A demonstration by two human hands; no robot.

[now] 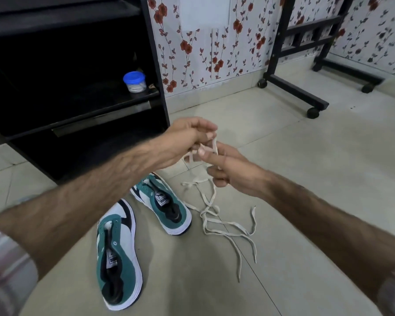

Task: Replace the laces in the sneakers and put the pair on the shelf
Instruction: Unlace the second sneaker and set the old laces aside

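Observation:
Two teal, white and black sneakers lie on the tiled floor without laces, one near me (118, 258) and one farther off (162, 199). Cream laces (217, 215) hang tangled from my hands down to the floor right of the shoes. My left hand (187, 137) pinches the laces from above. My right hand (228, 169) grips them just below, fingers curled around the strands. Both hands meet above the floor, beyond the farther sneaker. The black shelf unit (82, 101) stands at the left.
A small jar with a blue lid (134, 82) sits on the shelf board. A black wheeled stand (297, 87) is at the back right by the flowered wall. Bare tiles stretch to the right of the laces.

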